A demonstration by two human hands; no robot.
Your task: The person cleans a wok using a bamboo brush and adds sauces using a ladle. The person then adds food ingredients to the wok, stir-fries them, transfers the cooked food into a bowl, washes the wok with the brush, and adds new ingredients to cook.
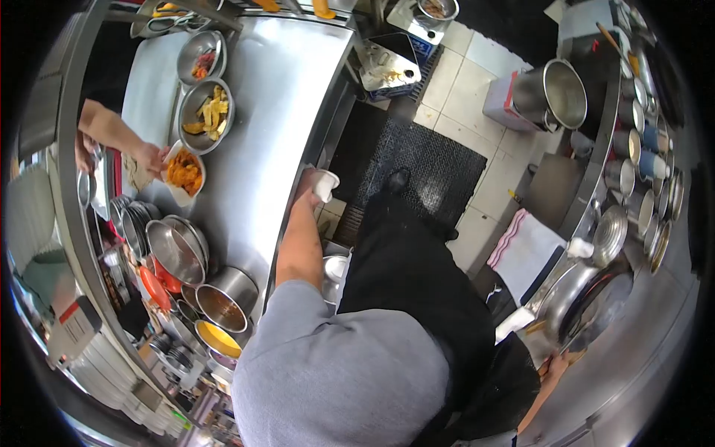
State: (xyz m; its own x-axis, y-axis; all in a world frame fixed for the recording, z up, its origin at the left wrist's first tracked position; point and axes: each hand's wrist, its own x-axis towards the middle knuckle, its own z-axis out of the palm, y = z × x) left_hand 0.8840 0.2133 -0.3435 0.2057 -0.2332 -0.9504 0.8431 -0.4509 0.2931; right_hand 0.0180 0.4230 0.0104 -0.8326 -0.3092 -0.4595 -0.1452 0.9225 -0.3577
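Note:
My left arm reaches down beside the steel counter (246, 141). At its end, my left hand (309, 190) is closed on a small white bowl (325, 185), held near the counter's front edge. Far to the right, at the stove side, my right hand (553, 369) is small in view and closed around a handle at the dark frying pan (596, 305). Whether that handle belongs to the pan or to a utensil lying in it is hard to tell. A white towel with red stripes (525, 249) hangs near the pan.
Across the counter, a co-worker's hand (153, 158) holds a white dish of orange food (185, 173). Steel bowls of food (205, 115) stand beside it; nearer are several pots (226, 302). A large pot (564, 93) stands at the right. A black mat (424, 175) covers the floor.

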